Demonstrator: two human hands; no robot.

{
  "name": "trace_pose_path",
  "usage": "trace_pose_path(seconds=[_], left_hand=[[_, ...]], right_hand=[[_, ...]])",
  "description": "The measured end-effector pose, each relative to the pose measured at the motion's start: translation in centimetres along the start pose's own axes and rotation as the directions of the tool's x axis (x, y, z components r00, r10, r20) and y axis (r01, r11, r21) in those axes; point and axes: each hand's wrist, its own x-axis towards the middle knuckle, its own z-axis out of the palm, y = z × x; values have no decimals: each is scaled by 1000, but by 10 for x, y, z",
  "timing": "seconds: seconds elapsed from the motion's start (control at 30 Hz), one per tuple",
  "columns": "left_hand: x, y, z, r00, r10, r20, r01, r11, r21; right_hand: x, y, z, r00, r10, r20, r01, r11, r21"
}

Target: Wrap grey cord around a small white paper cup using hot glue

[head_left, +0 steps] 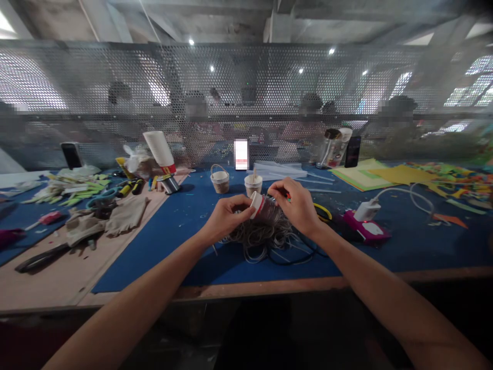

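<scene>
My left hand is closed on a white paper cup, tilted over on its side. A red band and a clear, jar-like body sit against the cup on its right. My right hand is pinched at the far end of that body; whatever its fingertips hold is too small to make out. Beneath both hands lies a loose heap of grey cord. Just behind them stand a small cord-wrapped basket with a handle and a second wrapped cup with sticks in it.
A leaning stack of paper cups, work gloves and scissors lie left. A lit phone stands behind the cups. To the right are a magenta power socket with a white charger and coloured paper. Perforated metal screen behind.
</scene>
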Motion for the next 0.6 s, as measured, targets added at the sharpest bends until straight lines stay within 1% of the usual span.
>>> trace_pose_path(seconds=[0.3, 0.6], left_hand=[[0, 0, -1, 1000, 10, 10, -10, 999, 32], [0, 2, 0, 999, -16, 30, 16, 1000, -10]], right_hand=[[0, 2, 0, 999, 20, 37, -21, 999, 25], [0, 2, 0, 998, 34, 57, -34, 999, 15]])
